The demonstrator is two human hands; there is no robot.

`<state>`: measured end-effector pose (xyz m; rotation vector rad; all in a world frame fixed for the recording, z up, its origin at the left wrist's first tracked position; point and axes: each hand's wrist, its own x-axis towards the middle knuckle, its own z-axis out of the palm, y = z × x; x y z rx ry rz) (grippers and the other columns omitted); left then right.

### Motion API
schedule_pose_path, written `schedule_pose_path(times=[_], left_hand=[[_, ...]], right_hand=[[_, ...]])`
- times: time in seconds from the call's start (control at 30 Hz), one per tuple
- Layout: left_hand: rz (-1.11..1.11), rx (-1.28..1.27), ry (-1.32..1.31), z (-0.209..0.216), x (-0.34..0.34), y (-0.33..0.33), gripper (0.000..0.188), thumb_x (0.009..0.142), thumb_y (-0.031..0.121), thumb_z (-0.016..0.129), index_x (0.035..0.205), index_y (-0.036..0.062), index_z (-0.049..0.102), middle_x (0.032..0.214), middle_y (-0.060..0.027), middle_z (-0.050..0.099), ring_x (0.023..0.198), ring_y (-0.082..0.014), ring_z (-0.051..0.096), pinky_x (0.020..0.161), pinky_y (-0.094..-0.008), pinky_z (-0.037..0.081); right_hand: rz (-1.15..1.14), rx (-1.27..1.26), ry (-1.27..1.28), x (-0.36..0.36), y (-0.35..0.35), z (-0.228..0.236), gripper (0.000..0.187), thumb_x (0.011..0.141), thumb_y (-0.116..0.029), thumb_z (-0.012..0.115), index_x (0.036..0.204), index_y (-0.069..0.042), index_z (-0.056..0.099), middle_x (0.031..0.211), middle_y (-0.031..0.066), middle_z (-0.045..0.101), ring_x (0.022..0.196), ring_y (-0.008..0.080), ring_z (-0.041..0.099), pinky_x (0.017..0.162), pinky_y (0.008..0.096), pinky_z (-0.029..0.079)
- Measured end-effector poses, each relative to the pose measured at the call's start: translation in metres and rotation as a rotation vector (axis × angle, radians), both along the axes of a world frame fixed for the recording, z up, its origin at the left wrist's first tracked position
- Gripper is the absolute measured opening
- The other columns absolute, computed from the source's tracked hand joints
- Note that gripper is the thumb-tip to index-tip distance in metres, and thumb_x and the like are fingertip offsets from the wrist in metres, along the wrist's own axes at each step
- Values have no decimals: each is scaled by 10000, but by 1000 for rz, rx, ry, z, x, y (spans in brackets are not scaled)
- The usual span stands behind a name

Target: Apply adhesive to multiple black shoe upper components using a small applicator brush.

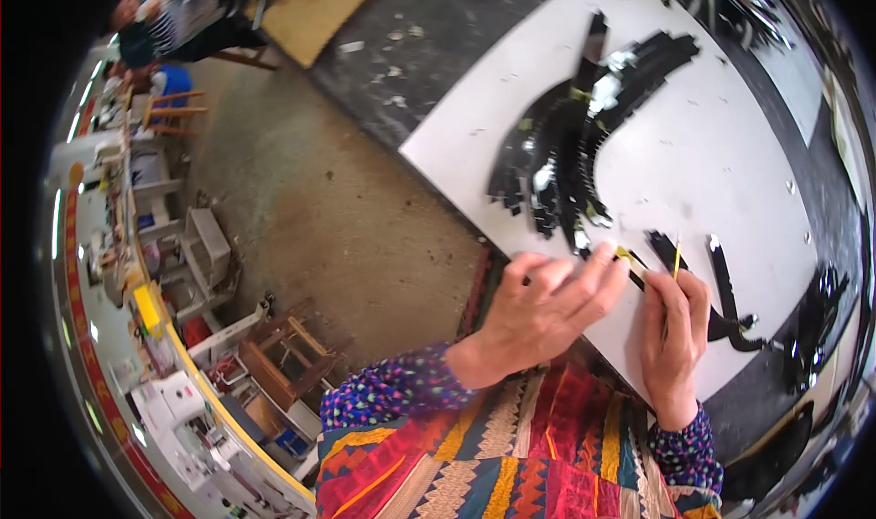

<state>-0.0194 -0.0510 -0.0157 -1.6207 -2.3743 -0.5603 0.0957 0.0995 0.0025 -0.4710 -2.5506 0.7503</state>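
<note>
Left hand point(540, 316) pinched yellowish bit point(622, 253), right hand point(675, 329) pinched thin yellow stick point(677, 260); fiddly handwork stage imo, next move probably needed steady grip.

white machine point(169, 400) at the left, brown wooden stool point(266, 370) and wooden chair point(173, 113) on brownish floor point(365, 254)

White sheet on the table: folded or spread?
Spread: the white sheet lies flat on the dark table, black strips on top, no fold visible.

Bright, with white glare on black strips point(566, 140) and strongly curved edges.
</note>
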Motion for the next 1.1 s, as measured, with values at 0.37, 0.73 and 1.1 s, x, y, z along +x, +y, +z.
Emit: schedule_pose_path(times=[0.37,0.73,1.1], left_hand=[[-8,-2,10,-2,1,1,389,834,132,611,1205,167,721,1314,93,604,970,-131,379,905,-310,328],[-72,-51,-19,7,-4,1,357,879,156,623,1195,292,719,1317,80,600,1032,-140,381,924,-299,338],[-28,-102,39,3,0,1,416,874,147,631,1245,323,701,1330,89,561,1053,-157,364,949,-314,340]], right_hand=[[51,3,-3,5,5,2,371,776,139,731,1124,39,647,969,165,561,774,273,582,626,338,497],[54,-13,2,6,6,0,381,773,142,730,1131,40,652,972,167,554,772,273,575,618,334,488],[64,-10,10,6,7,1,378,757,161,729,1113,59,652,953,167,555,772,267,573,623,329,487]])
